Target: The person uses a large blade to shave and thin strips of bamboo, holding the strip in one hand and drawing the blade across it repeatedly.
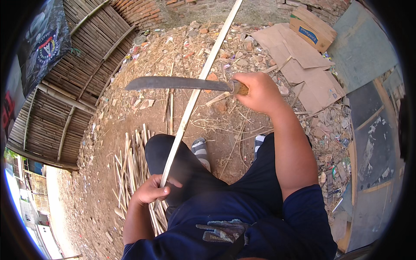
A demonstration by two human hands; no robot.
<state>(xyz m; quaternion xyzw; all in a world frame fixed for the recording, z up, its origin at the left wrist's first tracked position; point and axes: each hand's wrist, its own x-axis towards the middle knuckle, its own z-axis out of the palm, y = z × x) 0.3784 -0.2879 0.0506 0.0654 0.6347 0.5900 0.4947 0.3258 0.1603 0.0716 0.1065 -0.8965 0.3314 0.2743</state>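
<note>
A long, pale bamboo strip (187,113) slants from my lap up past the far edge of the picture. Near its lower end my left hand (152,189) is closed round it, the thumb lying along the strip. In my right hand (258,92) is the wooden handle of a machete (180,82), gripped in a fist. Its dark, broad blade points left and lies across the strip about midway; whether the edge bites into it I cannot tell. A pile of split bamboo strips (130,167) lies on the ground beside my left leg.
Flattened cardboard (299,69) and a cardboard box (313,28) lie at the far right. Weathered panels (372,143) line the right side. A bamboo slat wall (82,65) stands on the left, a brick wall (208,12) at the back. Rubble and wood scraps cover the ground.
</note>
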